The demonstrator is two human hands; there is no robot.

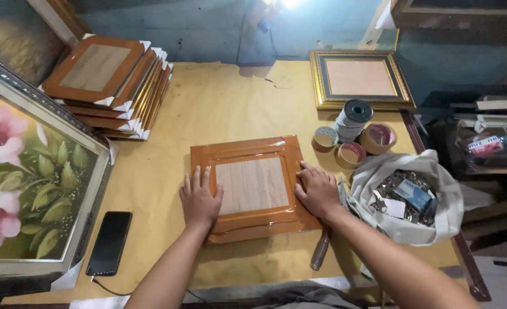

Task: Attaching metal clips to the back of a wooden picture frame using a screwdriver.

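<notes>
A big flower painting [27,171] is leaning at the left, a black phone [109,242] lying beside it; the left hand [199,199] and right hand [317,189] are pressing flat, fingers open, on an orange frame [253,186] mid-table; perhaps metal bits are filling the white bag [408,197].

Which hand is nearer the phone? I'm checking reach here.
Left. The left hand rests on the frame, just right of and above the phone; the right hand lies on the frame's far side.
</notes>
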